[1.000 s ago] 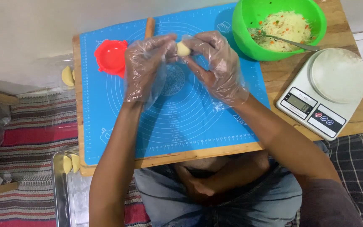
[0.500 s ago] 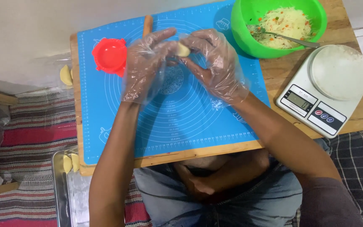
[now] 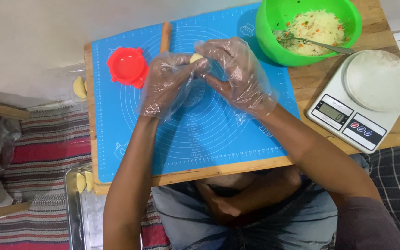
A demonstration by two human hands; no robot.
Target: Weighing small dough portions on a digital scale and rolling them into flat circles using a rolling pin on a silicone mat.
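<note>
A small piece of pale dough (image 3: 196,58) sits pinched between the fingertips of both hands, held just above the blue silicone mat (image 3: 209,134); the left hand (image 3: 167,83) and the right hand (image 3: 239,76), each in a loose clear plastic glove, are closed together on it from either side. By the look of it the dough is being shaped and is not yet filled or pressed; the red dumpling mould (image 3: 128,66) lies on the mat beside the left hand with nothing in it, and a wooden rolling pin (image 3: 165,37) pokes out behind the hands. The green bowl (image 3: 281,44) of shredded filling, a metal spoon (image 3: 322,44) resting in it, stands near the right hand; a white kitchen scale (image 3: 364,99) sits on the wooden bench (image 3: 315,81) further right. Folded pale dumplings (image 3: 84,181) already lie on a metal tray (image 3: 72,217) below the bench, and another (image 3: 79,87) left of it; so some are done. Most of the dough is hidden by fingers; the tray is cut off.
</note>
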